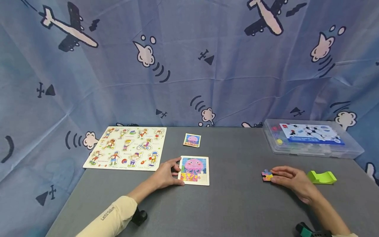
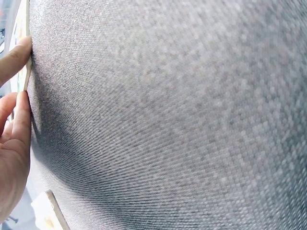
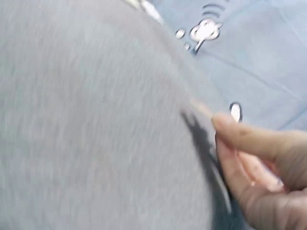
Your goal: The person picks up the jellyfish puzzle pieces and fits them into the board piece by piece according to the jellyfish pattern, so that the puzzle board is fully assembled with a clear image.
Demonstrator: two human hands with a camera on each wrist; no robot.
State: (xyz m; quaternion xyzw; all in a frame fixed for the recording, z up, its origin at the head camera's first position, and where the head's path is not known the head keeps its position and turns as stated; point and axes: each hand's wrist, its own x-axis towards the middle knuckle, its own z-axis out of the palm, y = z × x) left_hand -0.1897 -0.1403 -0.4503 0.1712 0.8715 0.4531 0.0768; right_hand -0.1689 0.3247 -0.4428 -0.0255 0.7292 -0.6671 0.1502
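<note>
My left hand (image 1: 165, 174) grips the left side of a small square jigsaw tray (image 1: 204, 179) with its thumb and fingers. A pink jellyfish picture fills most of the tray, with bare wood at lower right and a pink-yellow patch at lower left. In the left wrist view, the thumb and fingertips hold the tray's edge (image 2: 27, 79). Farther right, my right hand (image 1: 291, 181) pinches a colourful jigsaw piece (image 1: 266, 175) by its right side. The right wrist view shows that piece (image 3: 201, 108) edge-on and blurred, just above its shadow.
Behind the tray lies a small jellyfish picture card (image 1: 192, 140). A wooden board of sports figures (image 1: 162, 131) lies at back left. A clear plastic case (image 1: 314, 148) stands at back right. Beside my right hand is a lime-green curved block (image 1: 322, 178). A patterned curtain hangs behind the table.
</note>
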